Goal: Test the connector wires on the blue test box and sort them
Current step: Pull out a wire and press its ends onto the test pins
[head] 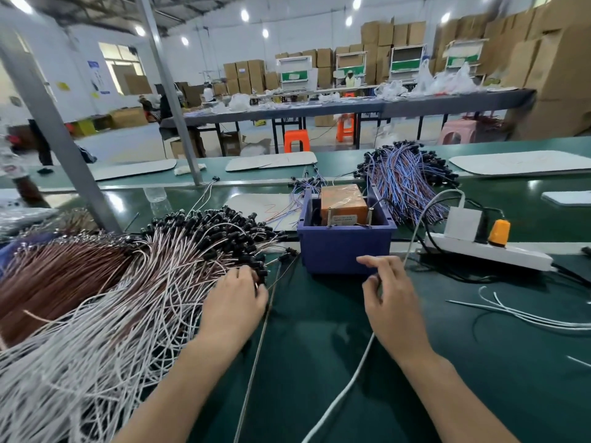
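The blue test box (343, 247) stands mid-table with an orange block (343, 201) inside it. A big heap of white and brown connector wires (128, 282) with black plugs covers the left side. My left hand (236, 302) lies at the heap's right edge, fingers curled among the black plugs (260, 273). Just in front of the box, my right hand (390, 302) pinches a thin white cable (345, 391) between thumb and fingers, index finger stretched toward the box. Behind the box to the right lies a pile of blue and purple wires (406, 180).
A white power strip (489, 251) with a white adapter and an orange plug (499, 231) lies right of the box. Loose white wires (527, 318) lie at the far right. A grey slanted post (60, 135) rises at the left. White boards (271, 161) rest on the conveyor behind.
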